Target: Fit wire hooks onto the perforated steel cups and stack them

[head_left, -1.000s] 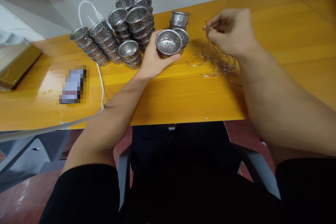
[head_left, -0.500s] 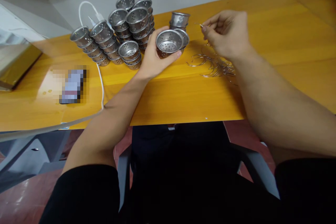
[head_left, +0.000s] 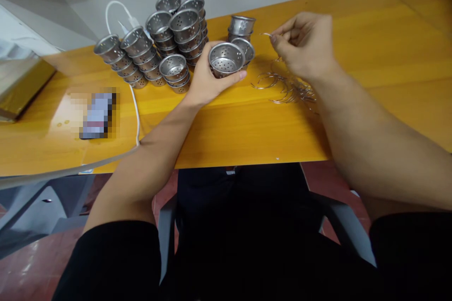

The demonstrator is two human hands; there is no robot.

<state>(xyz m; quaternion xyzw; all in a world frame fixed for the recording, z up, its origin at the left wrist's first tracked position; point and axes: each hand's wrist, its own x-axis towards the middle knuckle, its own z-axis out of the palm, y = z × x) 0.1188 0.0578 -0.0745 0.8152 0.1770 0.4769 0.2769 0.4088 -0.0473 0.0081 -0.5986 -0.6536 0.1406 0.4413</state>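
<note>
My left hand (head_left: 212, 77) is wrapped round a perforated metal cup (head_left: 226, 60), its mouth tilted up toward me. Close behind that cup stands another perforated cup (head_left: 246, 50), partly hidden. My right hand (head_left: 303, 44) is closed in a pinch on a thin curved metal wire (head_left: 265, 34), whose free end points left toward the cups. Below the right hand, on the table, lies a loose heap of similar curved wires (head_left: 291, 89), partly covered by the wrist.
Several stacks of perforated cups (head_left: 184, 26) stand at the back left of the yellow table (head_left: 247, 136), with a small stack (head_left: 242, 26) behind my left hand. A phone (head_left: 98, 114), a white cable (head_left: 136, 117) and a box (head_left: 24, 87) are on the left.
The wire in my right hand has turned, so more of its curve shows toward the left. The cup in my left hand has shifted very slightly left.
</note>
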